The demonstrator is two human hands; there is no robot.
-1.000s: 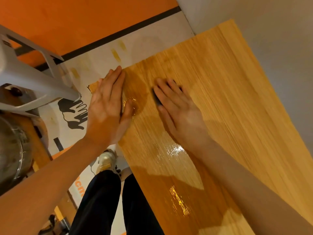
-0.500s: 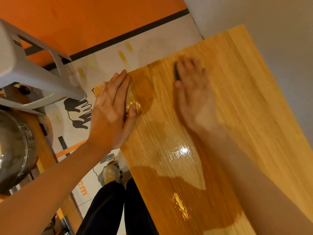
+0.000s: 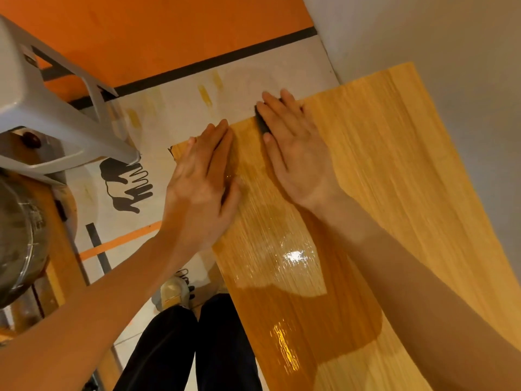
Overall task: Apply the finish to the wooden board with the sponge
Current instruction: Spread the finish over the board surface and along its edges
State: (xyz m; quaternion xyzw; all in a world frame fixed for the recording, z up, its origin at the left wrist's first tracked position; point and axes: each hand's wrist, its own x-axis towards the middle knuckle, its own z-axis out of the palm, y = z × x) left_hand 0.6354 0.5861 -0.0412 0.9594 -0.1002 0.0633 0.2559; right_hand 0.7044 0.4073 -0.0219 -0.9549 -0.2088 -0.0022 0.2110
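Observation:
A long wooden board (image 3: pixel 389 193) runs from the near right up to the far centre, its left strip dark and glossy with wet finish. My right hand (image 3: pixel 296 153) lies flat at the board's far edge, pressing down on a dark sponge (image 3: pixel 262 122) of which only a sliver shows by the fingers. My left hand (image 3: pixel 203 187) rests flat, fingers together, on the board's far left corner, holding nothing.
A grey plastic stool (image 3: pixel 50 108) stands at the left, with a metal pot (image 3: pixel 17 241) on a wooden stand below it. Printed paper sheeting (image 3: pixel 169 114) covers the floor under the board. My legs and a shoe (image 3: pixel 172 294) are beside the board's near left edge.
My right hand has slid the sponge away from me along the board, from the middle of the wet strip to the far edge. My left hand has stayed pressed on the corner.

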